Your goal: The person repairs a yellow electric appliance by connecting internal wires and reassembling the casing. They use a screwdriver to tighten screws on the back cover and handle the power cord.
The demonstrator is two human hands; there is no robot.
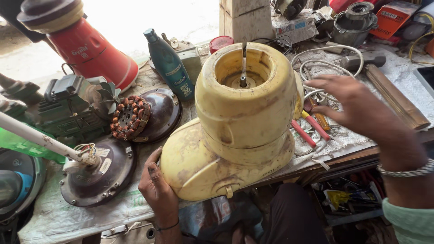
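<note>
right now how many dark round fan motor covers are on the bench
2: one dark round cover carrying the copper-wound stator, left of the yellow mixer base; another nearer, beside the left hand. More may be hidden.
</note>
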